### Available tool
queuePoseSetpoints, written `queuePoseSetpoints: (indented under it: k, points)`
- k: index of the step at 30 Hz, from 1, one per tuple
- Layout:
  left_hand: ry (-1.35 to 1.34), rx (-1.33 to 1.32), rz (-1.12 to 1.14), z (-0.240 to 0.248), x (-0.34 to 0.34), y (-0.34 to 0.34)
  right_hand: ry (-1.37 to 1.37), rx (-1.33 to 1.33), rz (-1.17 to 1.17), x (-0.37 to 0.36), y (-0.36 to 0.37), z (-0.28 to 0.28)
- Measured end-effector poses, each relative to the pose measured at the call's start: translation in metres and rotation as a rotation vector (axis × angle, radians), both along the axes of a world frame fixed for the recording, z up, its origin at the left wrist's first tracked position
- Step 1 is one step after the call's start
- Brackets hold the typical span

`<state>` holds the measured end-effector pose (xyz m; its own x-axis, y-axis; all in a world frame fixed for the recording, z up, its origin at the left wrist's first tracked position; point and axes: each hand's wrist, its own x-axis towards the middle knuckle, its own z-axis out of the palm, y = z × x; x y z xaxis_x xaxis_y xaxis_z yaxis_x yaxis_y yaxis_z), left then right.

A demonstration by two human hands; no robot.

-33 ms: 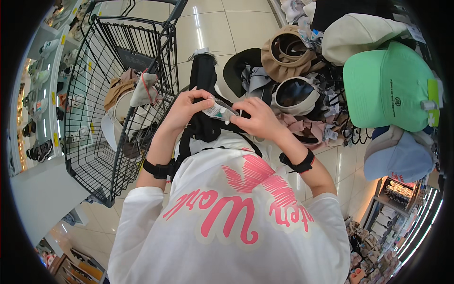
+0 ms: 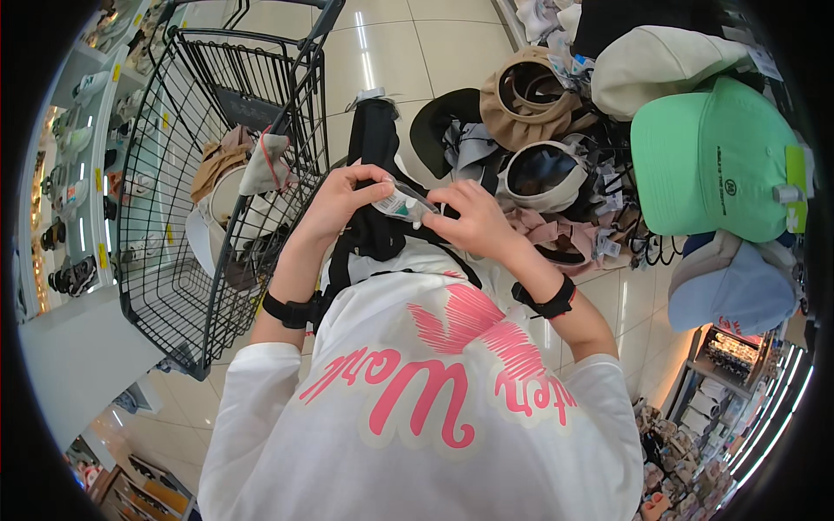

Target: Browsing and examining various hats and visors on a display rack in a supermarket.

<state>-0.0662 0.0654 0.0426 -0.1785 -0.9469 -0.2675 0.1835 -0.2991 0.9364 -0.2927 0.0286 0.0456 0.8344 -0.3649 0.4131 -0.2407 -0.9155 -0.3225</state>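
Observation:
In front of my chest, a small clear plastic packet with a white and green label is stretched between my two hands. My left hand pinches its left end between thumb and fingers. My right hand grips the other end with closed fingers. Small white bits show at the packet's lower edge; I cannot make out what they are. Below the hands hangs a black cloth item with straps, partly covered by my wrists and shirt.
At the left stands a black wire shopping cart with hats inside. Racks on the right carry brown and white sun visors, a mint-green cap, a cream hat and a pale blue cap. Shelves line the far left.

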Motion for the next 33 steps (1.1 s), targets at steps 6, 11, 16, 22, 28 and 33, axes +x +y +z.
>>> queuePoseSetpoints:
  k: [6, 11, 16, 22, 28, 33]
  points:
    - [-0.028, -0.022, -0.001, -0.002, 0.003, 0.002, -0.063, -0.113, -0.09, 0.007, 0.007, -0.005]
    - [0.016, -0.001, 0.035, -0.005, 0.004, 0.005, -0.034, -0.09, -0.088, 0.011, 0.003, 0.0]
    - [-0.112, 0.01, 0.079, 0.003, 0.0, 0.006, -0.061, 0.032, -0.005, 0.01, -0.005, 0.004]
    - [-0.184, -0.046, 0.151, 0.008, -0.004, 0.01, -0.15, 0.323, -0.04, 0.002, -0.002, 0.017]
    - [-0.426, -0.18, 0.122, 0.017, -0.006, 0.012, -0.308, 0.593, -0.209, -0.003, -0.001, 0.017]
    - [-0.535, -0.344, 0.11, 0.021, -0.025, 0.019, -0.4, 0.763, -0.322, 0.002, -0.003, 0.02]
